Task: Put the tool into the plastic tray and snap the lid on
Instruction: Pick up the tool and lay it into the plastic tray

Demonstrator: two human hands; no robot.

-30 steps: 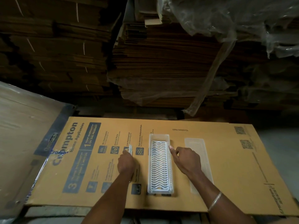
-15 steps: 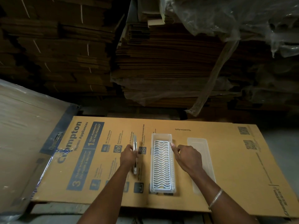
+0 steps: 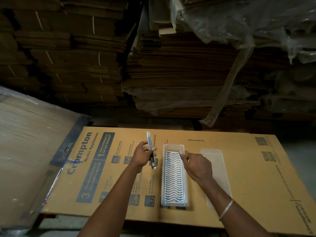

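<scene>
A clear plastic tray [image 3: 174, 177] with a white wavy insert lies lengthwise on a flattened cardboard box [image 3: 248, 177]. My left hand [image 3: 142, 155] holds a long slim tool [image 3: 150, 147] by its middle, raised just left of the tray and pointing away from me. My right hand [image 3: 198, 165] rests on the tray's right rim, forefinger touching the insert near the far end. The clear lid [image 3: 218, 175] lies flat to the right of the tray, partly hidden by my right wrist.
Tall stacks of flattened cardboard [image 3: 171, 65] rise right behind the work surface, some under loose plastic sheeting [image 3: 239, 23]. A plastic-wrapped stack [image 3: 30, 142] borders the left side. The cardboard's front edge runs close to me.
My left hand has lifted the tool off the cardboard and raised it so it points away from me. My right hand stayed at the tray's right rim.
</scene>
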